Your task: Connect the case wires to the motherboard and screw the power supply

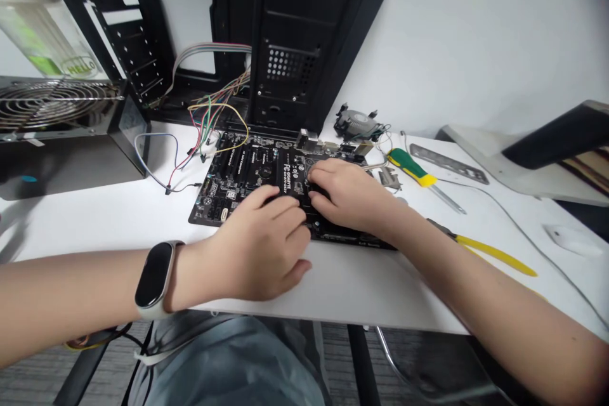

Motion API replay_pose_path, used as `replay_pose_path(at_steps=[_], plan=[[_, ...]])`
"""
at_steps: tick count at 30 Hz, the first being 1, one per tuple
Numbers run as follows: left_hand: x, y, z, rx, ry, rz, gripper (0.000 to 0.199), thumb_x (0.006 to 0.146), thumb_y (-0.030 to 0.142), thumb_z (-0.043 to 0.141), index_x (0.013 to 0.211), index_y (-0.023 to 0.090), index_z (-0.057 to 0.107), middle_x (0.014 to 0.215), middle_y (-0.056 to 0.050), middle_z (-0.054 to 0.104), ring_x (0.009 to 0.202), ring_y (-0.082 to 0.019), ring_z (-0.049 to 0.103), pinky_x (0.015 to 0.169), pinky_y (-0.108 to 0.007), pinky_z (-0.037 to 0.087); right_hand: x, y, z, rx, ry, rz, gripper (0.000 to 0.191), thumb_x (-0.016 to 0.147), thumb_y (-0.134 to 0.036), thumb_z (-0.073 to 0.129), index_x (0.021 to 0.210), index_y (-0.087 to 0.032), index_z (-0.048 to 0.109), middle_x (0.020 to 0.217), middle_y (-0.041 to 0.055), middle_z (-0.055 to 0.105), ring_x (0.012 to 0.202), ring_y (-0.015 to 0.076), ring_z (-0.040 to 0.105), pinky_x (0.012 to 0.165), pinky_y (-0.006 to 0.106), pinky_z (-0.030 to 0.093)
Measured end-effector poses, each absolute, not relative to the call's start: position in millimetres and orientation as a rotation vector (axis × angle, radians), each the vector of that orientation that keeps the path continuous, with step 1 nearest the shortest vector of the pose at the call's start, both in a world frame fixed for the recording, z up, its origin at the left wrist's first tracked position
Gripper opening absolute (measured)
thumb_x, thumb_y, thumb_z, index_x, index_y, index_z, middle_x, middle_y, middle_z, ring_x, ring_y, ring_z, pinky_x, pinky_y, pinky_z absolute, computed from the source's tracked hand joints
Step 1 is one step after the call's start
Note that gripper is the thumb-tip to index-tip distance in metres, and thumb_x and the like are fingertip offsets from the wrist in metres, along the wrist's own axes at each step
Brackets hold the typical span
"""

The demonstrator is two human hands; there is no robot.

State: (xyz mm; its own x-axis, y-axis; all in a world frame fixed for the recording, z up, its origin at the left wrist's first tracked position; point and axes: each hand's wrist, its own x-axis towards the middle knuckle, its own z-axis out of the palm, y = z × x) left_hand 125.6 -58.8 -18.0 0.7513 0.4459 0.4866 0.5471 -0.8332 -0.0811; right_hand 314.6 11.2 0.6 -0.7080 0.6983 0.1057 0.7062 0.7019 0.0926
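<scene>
A black motherboard lies flat on the white table, with its ports at the back edge. My left hand, with a smart band on the wrist, rests over the board's front edge, its fingers curled. Beside it, my right hand is over the board's middle right, its fingers bent down onto the CPU area. Whatever lies under the fingertips of either hand is hidden. Thin coloured wires run from the black case to the board's left side.
An open black computer case stands behind the board. At left sits a power supply near a clear cup. To the right lie a cooler fan, a green-yellow screwdriver, a metal I/O plate and yellow-handled pliers.
</scene>
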Motion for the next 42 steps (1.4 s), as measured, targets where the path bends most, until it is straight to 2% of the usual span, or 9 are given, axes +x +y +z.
replay_pose_path(at_steps=[4, 9, 13, 16, 23, 29, 34, 36, 42], plan=[[130, -63, -21, -2.724, -0.680, -0.630, 0.029, 0.088, 0.036, 0.046, 0.085, 0.013, 0.064, 0.092, -0.012, 0.067, 0.087, -0.026, 0.059, 0.083, -0.045, 0.041, 316, 15, 0, -1.082, -2.873, -0.256, 0.020, 0.080, -0.019, 0.043, 0.074, -0.011, 0.061, 0.076, 0.0127, 0.061, 0.072, 0.0204, 0.048, 0.070, 0.032, 0.039], [123, -60, -15, -2.744, -0.518, -0.618, 0.026, 0.089, 0.030, 0.044, 0.090, 0.016, 0.066, 0.097, -0.010, 0.068, 0.088, -0.024, 0.060, 0.087, -0.044, 0.044, 322, 19, -5, -0.907, -2.846, -0.271, 0.022, 0.081, -0.020, 0.041, 0.072, -0.012, 0.060, 0.075, 0.0113, 0.058, 0.069, 0.0200, 0.046, 0.067, 0.032, 0.038], [110, -61, -12, -2.786, -0.538, -0.483, 0.029, 0.090, 0.034, 0.045, 0.095, 0.020, 0.069, 0.105, -0.006, 0.069, 0.099, -0.024, 0.059, 0.091, -0.042, 0.045, 324, 22, -4, -0.876, -2.840, -0.256, 0.022, 0.082, -0.020, 0.042, 0.069, -0.013, 0.058, 0.071, 0.0090, 0.056, 0.066, 0.0184, 0.044, 0.062, 0.031, 0.036], [102, -62, -16, -2.825, -0.613, -0.491, 0.025, 0.089, 0.033, 0.048, 0.093, 0.024, 0.071, 0.111, -0.001, 0.069, 0.108, -0.021, 0.056, 0.095, -0.038, 0.045, 323, 22, -2, -0.850, -2.842, -0.279, 0.024, 0.082, -0.020, 0.041, 0.064, -0.015, 0.055, 0.067, 0.0077, 0.054, 0.061, 0.0171, 0.041, 0.059, 0.031, 0.033], [97, -57, -28, -2.883, -0.645, -0.651, 0.025, 0.086, 0.019, 0.048, 0.086, 0.033, 0.069, 0.115, 0.012, 0.066, 0.112, -0.013, 0.052, 0.094, -0.031, 0.045, 322, 25, -3, -0.741, -2.826, -0.317, 0.024, 0.082, -0.019, 0.044, 0.060, -0.018, 0.054, 0.063, 0.0074, 0.052, 0.059, 0.0177, 0.039, 0.056, 0.033, 0.031], [91, -53, -30, -2.966, -0.669, -0.701, 0.032, 0.091, 0.017, 0.043, 0.081, 0.033, 0.070, 0.108, 0.010, 0.068, 0.111, -0.012, 0.053, 0.100, -0.028, 0.043, 324, 27, -5, -0.747, -2.816, -0.303, 0.023, 0.081, -0.019, 0.044, 0.061, -0.019, 0.055, 0.064, 0.0079, 0.053, 0.060, 0.0193, 0.042, 0.056, 0.034, 0.033], [70, -58, -24, -3.055, -0.612, -0.588, 0.014, 0.086, 0.025, 0.058, 0.090, 0.029, 0.071, 0.123, 0.009, 0.063, 0.121, -0.014, 0.049, 0.112, -0.029, 0.035, 325, 25, -7, -0.740, -2.792, -0.318, 0.025, 0.083, -0.020, 0.043, 0.063, -0.018, 0.057, 0.068, 0.0091, 0.058, 0.063, 0.0198, 0.047, 0.058, 0.034, 0.034], [60, -57, -18, -3.096, -0.585, -0.563, 0.015, 0.084, 0.024, 0.060, 0.094, 0.026, 0.071, 0.123, 0.007, 0.064, 0.122, -0.013, 0.050, 0.114, -0.029, 0.033, 325, 25, -7, -0.748, -2.774, -0.327, 0.025, 0.084, -0.020, 0.043, 0.064, -0.017, 0.058, 0.070, 0.0090, 0.059, 0.063, 0.0193, 0.048, 0.059, 0.033, 0.035], [47, -53, -5, -3.141, -0.411, -0.593, 0.041, 0.097, 0.022, 0.032, 0.087, 0.022, 0.072, 0.109, 0.003, 0.070, 0.114, -0.012, 0.055, 0.116, -0.030, 0.029, 326, 27, -7, -0.808, -2.785, -0.241, 0.021, 0.081, -0.019, 0.045, 0.062, -0.017, 0.054, 0.065, 0.0045, 0.055, 0.059, 0.0161, 0.046, 0.060, 0.030, 0.035]])
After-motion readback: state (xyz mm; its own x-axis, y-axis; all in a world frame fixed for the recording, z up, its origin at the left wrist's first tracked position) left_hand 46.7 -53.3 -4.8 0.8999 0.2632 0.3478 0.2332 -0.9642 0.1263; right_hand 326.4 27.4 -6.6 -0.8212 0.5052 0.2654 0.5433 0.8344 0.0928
